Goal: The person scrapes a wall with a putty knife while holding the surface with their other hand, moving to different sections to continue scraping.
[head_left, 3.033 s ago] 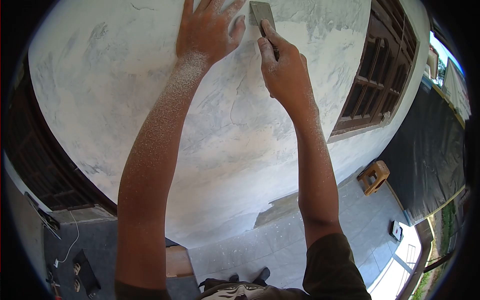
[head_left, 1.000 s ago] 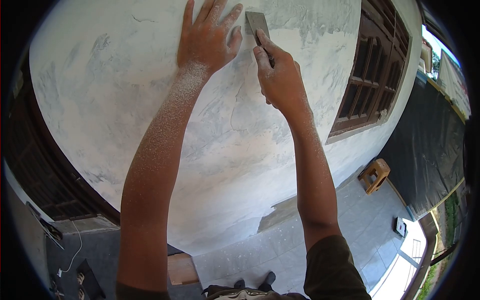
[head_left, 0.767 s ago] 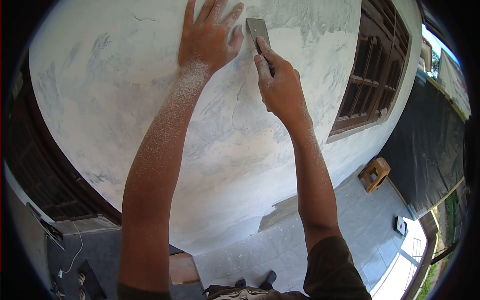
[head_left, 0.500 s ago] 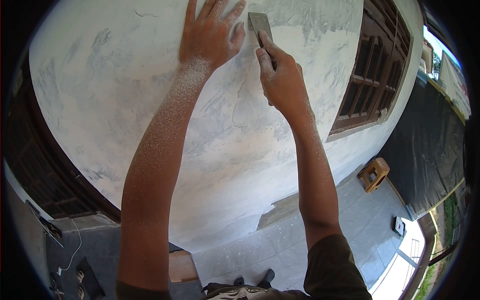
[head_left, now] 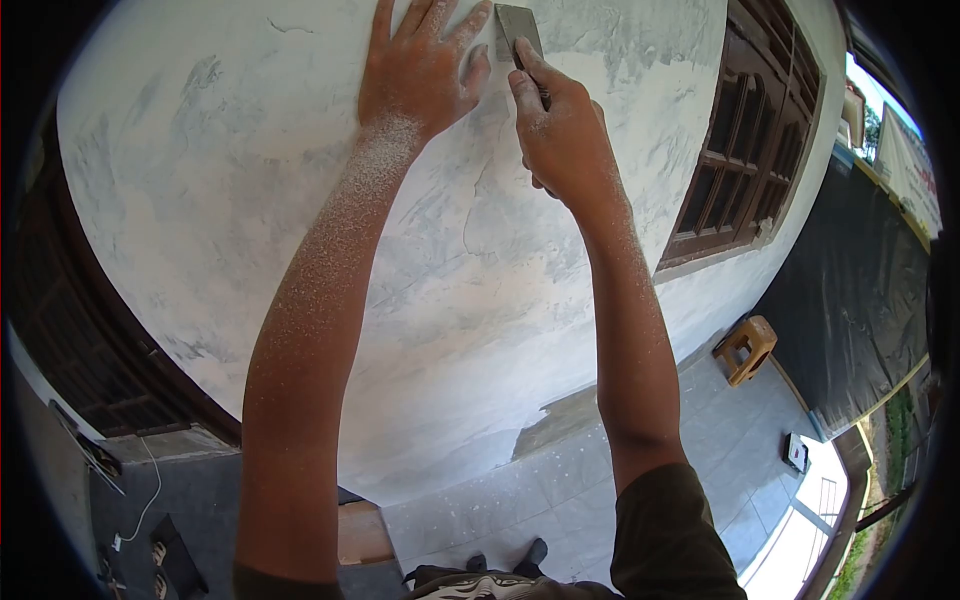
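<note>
My right hand (head_left: 562,125) grips a putty knife (head_left: 517,28), its flat metal blade angled up against the wall near the top of the view. The index finger lies along the blade and the handle is mostly hidden in my palm. To its left, my left hand (head_left: 422,72) rests flat on the wall with fingers spread, holding nothing. White dust coats its fingers and wrist. The wall (head_left: 420,380) is whitish with patchy grey smears, and a thin crack (head_left: 473,205) runs down it below my hands.
A brown wooden window (head_left: 740,150) is set in the wall at right, and a dark wooden frame (head_left: 90,330) stands at left. On the tiled floor (head_left: 540,510) sit a brown stool (head_left: 747,350) and a small box (head_left: 796,453). A white cable (head_left: 150,490) trails at lower left.
My right hand has slid the putty knife slightly upward along the wall. My left hand has stayed in place.
</note>
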`<move>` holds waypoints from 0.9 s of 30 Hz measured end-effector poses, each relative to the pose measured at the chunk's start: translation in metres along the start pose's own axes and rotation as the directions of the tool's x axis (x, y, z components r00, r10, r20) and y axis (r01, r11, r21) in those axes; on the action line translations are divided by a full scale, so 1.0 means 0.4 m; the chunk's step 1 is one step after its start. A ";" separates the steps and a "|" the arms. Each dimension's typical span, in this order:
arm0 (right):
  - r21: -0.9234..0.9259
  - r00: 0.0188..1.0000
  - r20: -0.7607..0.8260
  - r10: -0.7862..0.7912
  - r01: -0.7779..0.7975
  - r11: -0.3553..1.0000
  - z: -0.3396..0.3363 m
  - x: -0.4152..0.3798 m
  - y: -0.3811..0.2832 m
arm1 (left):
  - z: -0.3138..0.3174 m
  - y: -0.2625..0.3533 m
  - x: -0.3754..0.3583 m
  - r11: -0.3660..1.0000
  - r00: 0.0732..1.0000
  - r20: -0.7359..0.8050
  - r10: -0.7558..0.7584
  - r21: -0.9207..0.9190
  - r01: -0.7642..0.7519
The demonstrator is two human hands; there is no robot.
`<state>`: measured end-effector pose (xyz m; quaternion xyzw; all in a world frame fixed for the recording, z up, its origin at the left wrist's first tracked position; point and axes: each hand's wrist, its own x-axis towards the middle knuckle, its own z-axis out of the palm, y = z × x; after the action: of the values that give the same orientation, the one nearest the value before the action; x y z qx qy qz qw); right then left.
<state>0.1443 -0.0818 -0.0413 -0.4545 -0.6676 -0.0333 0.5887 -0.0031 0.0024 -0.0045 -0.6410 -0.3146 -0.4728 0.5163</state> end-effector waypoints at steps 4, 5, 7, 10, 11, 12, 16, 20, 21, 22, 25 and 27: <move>0.007 1.000 0.012 -0.021 0.020 1.000 0.005 -0.020 0.014 | -0.001 -0.002 -0.003 1.000 1.000 0.015 -0.006 -0.015 0.007; 0.006 1.000 0.010 -0.025 0.025 1.000 0.006 -0.010 0.015 | 0.001 -0.002 0.000 1.000 1.000 0.006 0.002 -0.005 -0.002; 0.021 1.000 -0.015 -0.013 0.013 1.000 0.009 0.008 0.010 | 0.008 -0.006 0.003 1.000 1.000 -0.006 0.009 0.000 -0.009; 0.011 1.000 -0.013 0.005 -0.005 1.000 0.010 0.000 0.012 | -0.002 -0.001 -0.001 1.000 1.000 0.001 0.004 -0.010 -0.004; 0.009 1.000 -0.011 0.005 -0.005 1.000 0.011 -0.010 0.017 | -0.007 0.000 0.000 1.000 1.000 0.008 -0.003 -0.023 0.004; 0.003 1.000 0.004 -0.002 0.002 1.000 0.011 -0.025 0.023 | -0.005 -0.001 0.001 1.000 1.000 0.005 -0.003 -0.023 0.003; 0.015 1.000 0.002 -0.021 0.021 1.000 0.004 0.003 0.013 | -0.003 -0.003 0.004 1.000 1.000 0.006 0.003 -0.010 -0.003; 0.000 0.996 -0.035 -0.084 0.084 0.996 0.022 -0.005 0.049 | 0.002 -0.003 -0.001 1.000 1.000 -0.009 0.002 -0.025 -0.002; -0.020 0.995 -0.030 -0.095 0.094 0.995 0.027 -0.022 0.058 | 0.002 -0.003 -0.002 1.000 1.000 -0.011 0.003 -0.024 -0.003; -0.038 0.994 -0.026 -0.106 0.105 0.994 0.030 -0.031 0.064 | 0.002 -0.003 -0.002 1.000 1.000 -0.018 0.012 -0.025 -0.012; -0.011 0.996 -0.027 -0.081 0.081 0.997 0.022 0.007 0.044 | -0.009 -0.003 0.003 0.999 1.000 -0.017 0.005 -0.034 -0.005; 0.023 0.998 -0.027 -0.056 0.056 0.998 0.013 0.009 0.024 | -0.007 0.002 -0.001 0.999 1.000 0.007 -0.008 -0.052 0.008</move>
<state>0.1469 -0.0711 -0.0446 -0.4282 -0.6726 -0.0478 0.6017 -0.0033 -0.0006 -0.0053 -0.6545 -0.3064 -0.4807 0.4967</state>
